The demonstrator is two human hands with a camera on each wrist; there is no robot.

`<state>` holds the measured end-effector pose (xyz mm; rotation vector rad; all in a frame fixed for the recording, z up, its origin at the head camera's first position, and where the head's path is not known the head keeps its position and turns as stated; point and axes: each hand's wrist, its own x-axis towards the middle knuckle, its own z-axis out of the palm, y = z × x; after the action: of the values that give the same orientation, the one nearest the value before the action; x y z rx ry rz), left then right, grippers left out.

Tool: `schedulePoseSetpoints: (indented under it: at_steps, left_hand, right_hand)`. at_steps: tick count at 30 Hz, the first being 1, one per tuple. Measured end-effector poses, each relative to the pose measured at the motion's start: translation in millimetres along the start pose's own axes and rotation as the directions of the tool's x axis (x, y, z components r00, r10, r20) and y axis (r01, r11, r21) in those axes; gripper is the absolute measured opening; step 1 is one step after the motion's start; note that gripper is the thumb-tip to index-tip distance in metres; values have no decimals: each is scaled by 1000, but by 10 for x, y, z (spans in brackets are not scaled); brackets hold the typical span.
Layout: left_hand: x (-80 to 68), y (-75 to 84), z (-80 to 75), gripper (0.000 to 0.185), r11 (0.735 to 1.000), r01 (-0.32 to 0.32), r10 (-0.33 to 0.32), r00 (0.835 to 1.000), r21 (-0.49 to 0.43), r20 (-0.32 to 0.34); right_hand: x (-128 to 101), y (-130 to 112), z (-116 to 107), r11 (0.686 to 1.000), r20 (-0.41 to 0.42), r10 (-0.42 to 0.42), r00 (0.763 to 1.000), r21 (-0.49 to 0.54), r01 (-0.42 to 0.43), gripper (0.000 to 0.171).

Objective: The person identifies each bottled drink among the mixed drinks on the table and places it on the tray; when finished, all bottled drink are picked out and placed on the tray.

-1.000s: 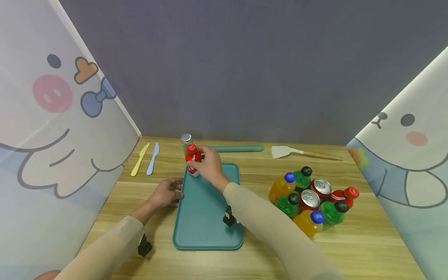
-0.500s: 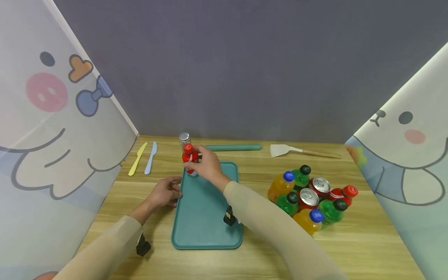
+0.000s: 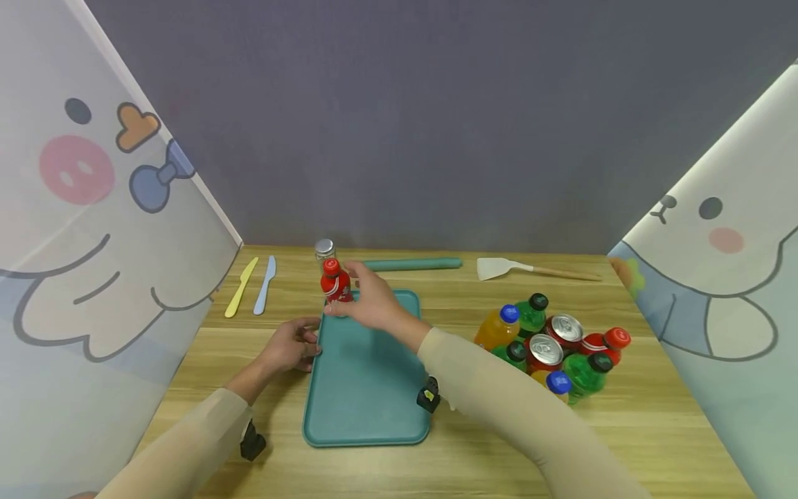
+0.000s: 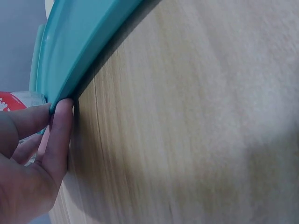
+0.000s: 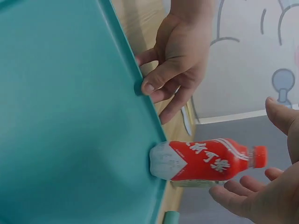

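On the wooden bench [image 3: 623,443], centre frame, the left hand [image 3: 288,344] pinches the teal tray [image 3: 364,395] rim — the right hand [image 3: 368,303], fingers spread, hovers beside the upright red bottle [image 3: 334,283].

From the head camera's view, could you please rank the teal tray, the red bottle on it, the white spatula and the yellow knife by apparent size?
1. teal tray, clearly largest.
2. white spatula.
3. yellow knife and red bottle: similar extent, so no firm order.
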<state>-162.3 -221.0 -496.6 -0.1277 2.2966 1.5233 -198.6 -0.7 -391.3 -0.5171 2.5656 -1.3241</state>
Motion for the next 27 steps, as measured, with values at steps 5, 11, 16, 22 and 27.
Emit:
schedulePoseSetpoints:
  at_steps: [5,11,16,22,27]
  left_hand:
    - [-3,10,14,62,1000,-5,5,1000,16,-2]
    - [-14,23,14,63,1000,-5,5,1000,11,1]
    - [-27,23,8,63,1000,-17,17,1000,8,4]
    - [-35,15,9,63,1000,-16,16,1000,4,4]
    - [-36,10,16,64,1000,-8,8,1000,8,-1]
  right_hand:
    - [-218,-52,-181,999,10,-31,999,20,30,87]
    - [-535,-76,-522,995,19,-85,996,59,84,83]
    - [-812,-33,-851,986,29,-109,994,127,105,79]
    - [-1180,64,-1224,979,8,-109,994,174,106,75]
    - [-1498,173,-1512,984,-63,-156,986,79,160,71]
